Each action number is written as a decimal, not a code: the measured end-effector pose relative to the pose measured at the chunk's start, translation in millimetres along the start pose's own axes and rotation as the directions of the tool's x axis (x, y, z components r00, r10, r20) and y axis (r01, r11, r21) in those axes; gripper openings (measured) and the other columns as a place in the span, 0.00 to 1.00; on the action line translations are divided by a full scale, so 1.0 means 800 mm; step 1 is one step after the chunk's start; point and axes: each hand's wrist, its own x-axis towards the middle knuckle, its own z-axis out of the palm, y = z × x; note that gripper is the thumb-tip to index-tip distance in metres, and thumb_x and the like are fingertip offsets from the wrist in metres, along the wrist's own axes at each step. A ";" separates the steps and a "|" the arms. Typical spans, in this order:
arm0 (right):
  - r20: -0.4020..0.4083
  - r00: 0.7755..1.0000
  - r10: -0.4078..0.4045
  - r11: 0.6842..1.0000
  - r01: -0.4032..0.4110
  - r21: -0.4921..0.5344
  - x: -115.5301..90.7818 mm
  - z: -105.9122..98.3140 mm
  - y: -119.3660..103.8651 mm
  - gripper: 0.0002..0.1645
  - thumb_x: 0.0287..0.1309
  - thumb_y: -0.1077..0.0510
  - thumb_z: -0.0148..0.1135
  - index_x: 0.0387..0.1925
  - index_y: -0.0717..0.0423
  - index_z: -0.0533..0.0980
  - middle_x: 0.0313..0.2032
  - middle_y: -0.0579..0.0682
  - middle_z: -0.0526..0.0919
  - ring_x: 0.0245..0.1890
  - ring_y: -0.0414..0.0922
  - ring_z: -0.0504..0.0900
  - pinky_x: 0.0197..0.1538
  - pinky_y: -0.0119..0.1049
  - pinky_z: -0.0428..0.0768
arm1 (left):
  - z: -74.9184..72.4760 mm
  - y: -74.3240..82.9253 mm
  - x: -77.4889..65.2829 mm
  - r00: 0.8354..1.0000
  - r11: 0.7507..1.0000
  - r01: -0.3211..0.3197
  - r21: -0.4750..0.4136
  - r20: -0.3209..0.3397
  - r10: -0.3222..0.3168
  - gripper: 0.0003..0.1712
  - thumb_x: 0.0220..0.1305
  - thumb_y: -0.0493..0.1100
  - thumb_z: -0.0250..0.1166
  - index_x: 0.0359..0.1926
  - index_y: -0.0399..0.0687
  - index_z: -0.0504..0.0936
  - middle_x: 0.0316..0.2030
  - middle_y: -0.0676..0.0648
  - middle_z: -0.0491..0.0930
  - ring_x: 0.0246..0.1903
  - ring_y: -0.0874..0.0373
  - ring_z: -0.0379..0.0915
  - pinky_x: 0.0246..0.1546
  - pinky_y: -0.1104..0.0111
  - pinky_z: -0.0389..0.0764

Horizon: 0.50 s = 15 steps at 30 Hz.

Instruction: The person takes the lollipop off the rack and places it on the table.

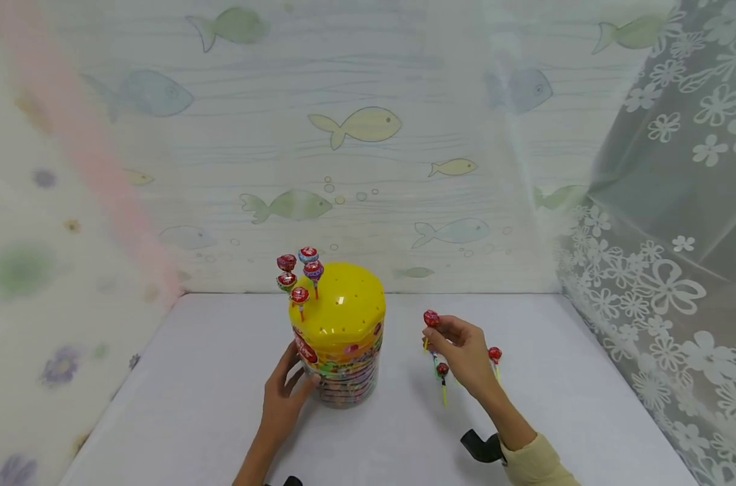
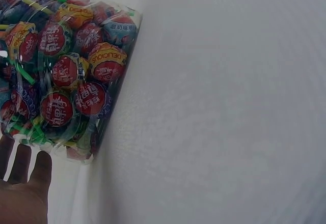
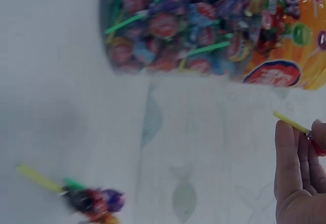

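Note:
A big clear jar [image 1: 351, 385] packed with wrapped lollipops stands upright, capped by a yellow lid [image 1: 349, 304] dotted with small holes. Several lollipops [image 1: 313, 271] rise by their sticks from the lid's left side. My left hand [image 1: 282, 395] rests on the jar's lower left side; in the left wrist view its fingers [image 2: 41, 170] look straight, their tips at the jar. To the right of the jar, my right hand [image 1: 465, 351] pinches a red-wrapped lollipop [image 1: 431, 317] by its candy end. Its yellow stick [image 3: 290, 121] points toward the jar in the right wrist view.
Loose lollipops [image 1: 443, 370] lie on the white table [image 1: 191, 405] below the right hand, and another lollipop [image 1: 494, 354] lies beyond the right wrist. A fish-print curtain [image 1: 368, 202] hangs behind, with a flowered lace sheet [image 1: 671, 304] along the right edge.

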 end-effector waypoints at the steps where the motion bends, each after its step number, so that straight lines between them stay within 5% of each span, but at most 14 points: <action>1: 0.002 1.000 0.024 1.000 -0.024 -0.013 -0.003 -0.004 0.004 0.14 0.65 0.65 0.66 0.48 0.72 0.78 0.39 0.60 0.87 0.35 0.39 0.87 0.42 0.33 0.90 | 0.000 0.001 0.000 1.000 1.000 -0.005 0.003 0.001 0.005 0.45 0.66 0.36 0.69 0.79 0.52 0.58 0.75 0.47 0.63 0.66 0.70 0.64 0.69 0.71 0.70; 9: 0.009 0.986 0.169 0.984 -0.168 -0.056 -0.025 -0.029 0.037 0.18 0.65 0.64 0.67 0.51 0.75 0.78 0.42 0.66 0.85 0.37 0.45 0.89 0.42 0.35 0.90 | 0.000 0.007 -0.002 1.000 1.000 -0.026 0.009 0.017 0.026 0.44 0.67 0.35 0.67 0.79 0.49 0.57 0.75 0.44 0.62 0.66 0.71 0.63 0.70 0.63 0.70; 15: -0.021 0.970 0.241 0.965 -0.242 -0.106 -0.035 -0.045 0.059 0.17 0.64 0.65 0.67 0.49 0.75 0.78 0.41 0.65 0.86 0.36 0.47 0.89 0.39 0.36 0.90 | 0.000 0.004 -0.002 1.000 1.000 -0.011 0.000 0.008 0.011 0.45 0.67 0.36 0.68 0.79 0.51 0.57 0.75 0.45 0.62 0.66 0.70 0.64 0.69 0.68 0.71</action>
